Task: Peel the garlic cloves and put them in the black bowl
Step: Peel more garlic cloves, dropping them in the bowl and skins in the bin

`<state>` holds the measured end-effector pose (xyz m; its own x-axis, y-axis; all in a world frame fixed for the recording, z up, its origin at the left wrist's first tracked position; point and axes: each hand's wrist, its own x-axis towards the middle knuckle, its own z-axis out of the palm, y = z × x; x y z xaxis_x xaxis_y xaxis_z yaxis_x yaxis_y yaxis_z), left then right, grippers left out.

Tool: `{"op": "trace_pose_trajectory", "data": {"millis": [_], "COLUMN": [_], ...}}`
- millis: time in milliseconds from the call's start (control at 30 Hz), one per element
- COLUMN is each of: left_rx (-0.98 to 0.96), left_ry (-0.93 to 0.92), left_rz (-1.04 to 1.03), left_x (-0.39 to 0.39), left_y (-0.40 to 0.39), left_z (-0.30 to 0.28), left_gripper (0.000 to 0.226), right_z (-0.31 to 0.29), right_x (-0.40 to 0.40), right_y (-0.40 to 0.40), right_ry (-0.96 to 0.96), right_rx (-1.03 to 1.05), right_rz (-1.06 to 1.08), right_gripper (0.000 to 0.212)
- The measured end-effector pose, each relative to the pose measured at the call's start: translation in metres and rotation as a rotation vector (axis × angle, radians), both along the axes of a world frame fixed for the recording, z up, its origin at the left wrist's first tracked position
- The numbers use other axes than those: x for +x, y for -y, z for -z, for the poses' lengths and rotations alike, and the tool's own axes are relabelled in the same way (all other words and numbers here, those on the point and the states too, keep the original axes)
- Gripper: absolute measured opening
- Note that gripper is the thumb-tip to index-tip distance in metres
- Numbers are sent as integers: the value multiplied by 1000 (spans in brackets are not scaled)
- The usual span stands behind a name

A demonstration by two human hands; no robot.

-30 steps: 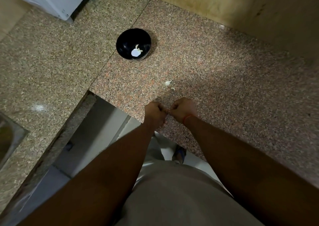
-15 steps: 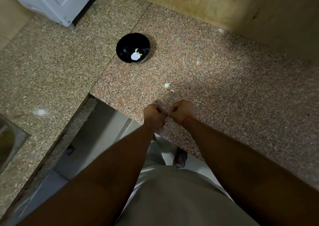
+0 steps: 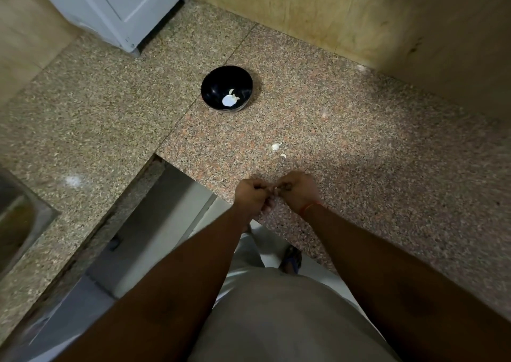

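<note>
Both hands are drawn together over the near edge of the granite counter [image 3: 359, 146], knuckles up, fingers curled in tight. The left hand [image 3: 252, 198] and the right hand [image 3: 297, 193] meet fingertip to fingertip, and between them a small pale bit shows: the garlic clove [image 3: 275, 195], pinched from both sides. Most of it is hidden by the fingers, so I cannot tell how much skin is off. A thin orange thread [image 3: 311, 206] circles the right wrist.

From the hands, the black bowl [image 3: 213, 85] sits at about eleven o'clock, well apart from them, farther back on the counter close to the seam between two slabs. Inside it, toward its near side, lie white peeled pieces [image 3: 230, 99].

Nearer, at roughly twelve o'clock from the hands, two small whitish scraps [image 3: 276, 146] rest on the stone just beside each other; whether they are skins or cloves I cannot make out.

At ten o'clock, far back, stands a white cabinet [image 3: 132, 5]. A wooden panel [image 3: 345, 10] runs along the back at one o'clock. At nine o'clock, the edge of a metal sink [image 3: 19, 223] shows.
</note>
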<state>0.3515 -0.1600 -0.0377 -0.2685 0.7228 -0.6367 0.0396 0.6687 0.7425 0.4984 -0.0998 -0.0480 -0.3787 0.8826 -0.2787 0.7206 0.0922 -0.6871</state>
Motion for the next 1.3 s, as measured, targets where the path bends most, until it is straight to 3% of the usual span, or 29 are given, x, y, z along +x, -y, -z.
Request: {"op": "trace_pose_trajectory", "data": {"millis": [233, 467, 700, 967, 1200, 1300], "left_rx": [-13, 17, 98, 168, 150, 104], "left_ry": [101, 56, 54, 61, 69, -50], "left_rz": [-136, -146, -65, -36, 16, 24], "left_x": [-1, 0, 2, 2, -2, -6], "left_y": [-4, -9, -6, -5, -7, -7], "left_z": [-10, -19, -16, -14, -8, 3], "left_gripper": [11, 3, 11, 31, 21, 26], "right_z": [-11, -16, -17, -18, -24, -22], "right_x": [8, 13, 12, 8, 18, 19], "right_y": [0, 0, 2, -1, -3, -2], "right_ry": [-172, -298, -381, -410, -616, -672], "right_rx": [47, -51, -192, -187, -419, -492], "right_rz": [13, 110, 202, 202, 270, 334], "right_gripper": [17, 22, 16, 18, 19, 23]}}
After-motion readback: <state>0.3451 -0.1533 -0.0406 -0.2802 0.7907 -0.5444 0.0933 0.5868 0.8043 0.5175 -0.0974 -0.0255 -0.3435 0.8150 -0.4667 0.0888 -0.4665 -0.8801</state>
